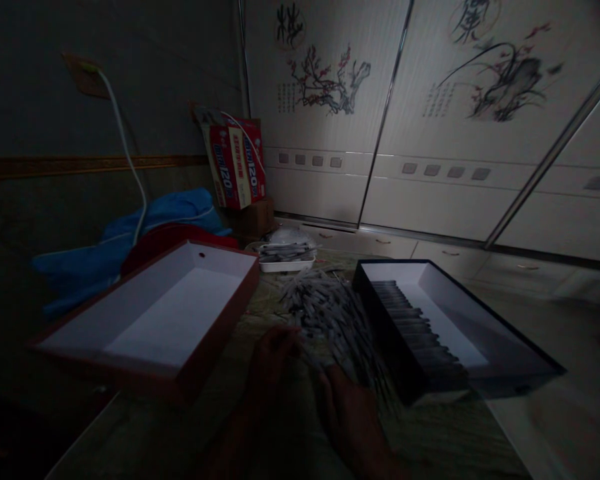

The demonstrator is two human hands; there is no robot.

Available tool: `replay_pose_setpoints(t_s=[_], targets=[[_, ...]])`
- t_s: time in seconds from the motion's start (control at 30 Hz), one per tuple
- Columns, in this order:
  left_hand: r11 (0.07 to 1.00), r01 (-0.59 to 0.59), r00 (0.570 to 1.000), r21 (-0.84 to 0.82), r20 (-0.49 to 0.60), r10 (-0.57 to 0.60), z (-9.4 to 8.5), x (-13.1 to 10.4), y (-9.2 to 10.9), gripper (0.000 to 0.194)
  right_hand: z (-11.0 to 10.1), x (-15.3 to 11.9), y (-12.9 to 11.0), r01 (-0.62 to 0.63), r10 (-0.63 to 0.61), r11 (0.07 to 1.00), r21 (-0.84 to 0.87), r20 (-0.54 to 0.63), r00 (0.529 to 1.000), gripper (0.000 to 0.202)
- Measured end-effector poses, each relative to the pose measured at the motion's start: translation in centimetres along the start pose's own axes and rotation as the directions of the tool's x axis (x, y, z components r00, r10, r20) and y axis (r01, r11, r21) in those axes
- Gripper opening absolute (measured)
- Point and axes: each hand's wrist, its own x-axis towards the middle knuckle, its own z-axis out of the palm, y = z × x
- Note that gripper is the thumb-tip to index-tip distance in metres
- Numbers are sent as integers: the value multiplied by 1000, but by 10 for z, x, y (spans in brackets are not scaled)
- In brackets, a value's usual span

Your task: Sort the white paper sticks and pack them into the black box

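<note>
A large pile of thin grey sticks (325,307) lies mid-table between two open boxes. At the near edge of the pile, my left hand (273,353) has its fingers closed by one end of a thin pale stick (310,355). My right hand (347,407) is closed around the other end of that stick. The dark box (500,320) on the right holds a row of similar sticks (417,330) along its left side. On the left, the red box (215,333) shows a bare white inside. Dim light hides finger detail.
Behind the pile, a white tray (287,265) holds more sticks and clear plastic. Blue fabric (170,212), a red-and-white carton (237,163) and a white cable (125,143) are at the back left. Sliding cabinet doors (320,133) stand behind.
</note>
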Motion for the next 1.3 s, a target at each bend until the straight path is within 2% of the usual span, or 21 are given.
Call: replay_pose_setpoints(t_s=[0.17,0.37,0.5,0.63,0.73,0.83,0.93,1.03,1.1,1.2,1.3], targets=[[994,62,997,-89,49,-57,3,-2,-5,30,1,0,-4,32,-36,994,-108,-30,999,23],[946,170,976,-275,177,-124,3,-6,-8,22,2,-3,-7,94,-113,977,-192,-93,989,25],[968,142,966,-207,244,-89,2,-6,-3,23,4,-3,-8,113,-148,966,-234,-136,980,24],[994,79,969,-81,242,-57,2,-7,4,26,5,-5,-9,116,-157,966,-231,-167,973,26],[998,44,973,-53,231,-30,4,-11,5,29,7,-7,-10,104,-137,975,-199,-159,978,28],[998,25,977,-59,214,-12,6,-13,6,32,8,-7,-11,34,-43,996,-78,-108,993,29],[998,21,977,-65,214,-6,9,-14,9,34,4,-6,-14,-68,75,982,179,-30,997,35],[996,55,971,-68,237,-38,11,-15,12,35,1,-5,-17,-150,140,886,439,56,989,39],[995,68,971,-77,236,-48,12,-16,14,35,1,-4,-17,-190,177,811,553,78,981,40],[996,53,975,-77,221,-35,12,-16,13,34,4,-3,-14,-246,224,711,659,120,967,43],[997,28,972,-75,234,-10,10,-15,9,33,4,-1,-9,-249,215,707,662,135,967,43]])
